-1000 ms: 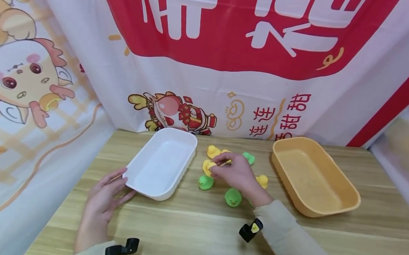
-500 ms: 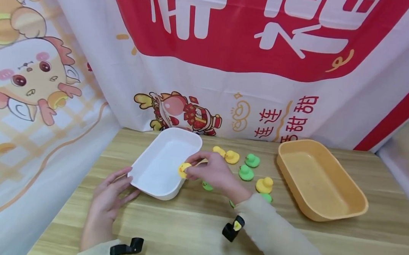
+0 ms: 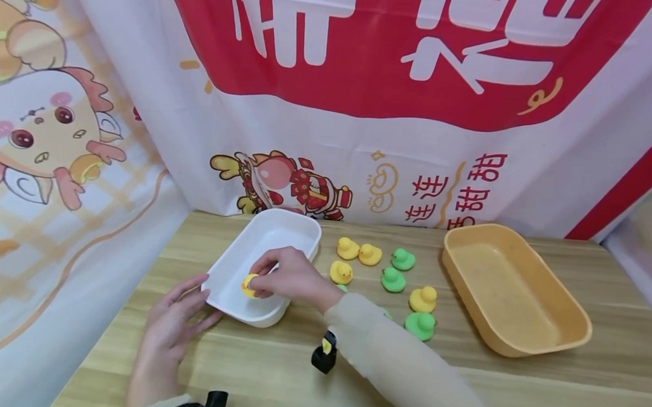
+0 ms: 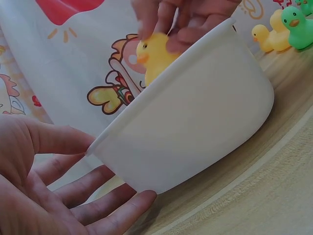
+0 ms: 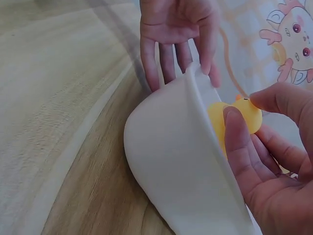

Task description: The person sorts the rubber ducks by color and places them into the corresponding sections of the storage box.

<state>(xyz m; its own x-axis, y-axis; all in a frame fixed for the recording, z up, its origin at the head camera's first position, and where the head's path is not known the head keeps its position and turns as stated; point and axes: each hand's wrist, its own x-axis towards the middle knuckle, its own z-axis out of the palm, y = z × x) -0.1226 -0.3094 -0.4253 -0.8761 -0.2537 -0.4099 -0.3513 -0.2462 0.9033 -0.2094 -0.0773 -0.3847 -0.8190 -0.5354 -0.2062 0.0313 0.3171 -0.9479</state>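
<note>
And the right hand (image 3: 287,278) is pinching a yellow duck (image 3: 249,285) between thumb and fingers, holding it at the white tub's (image 3: 278,226) opening (whether it is touching the bottom, nobody can tell from here). At the tub's near left corner, the left hand (image 3: 173,321) is resting extended, spread fingers against the rim and end wall. Underneath, a wood-grain table (image 3: 275,371) is stretching back to a red-and-white printed backdrop (image 3: 335,116), while a cartoon-printed cloth (image 3: 84,241) is hanging on the left. Now the count! Two tubs are sitting here, the white one and, over on the right, a tan tub (image 3: 510,290). Four more yellow ducks (image 3: 348,248) are lying between them: three are keeping near the white side, one is sitting nearer the tan. Green ducks (image 3: 402,259)? Three are showing plainly, and two more are peeking out past the right sleeve (image 3: 406,359).
</note>
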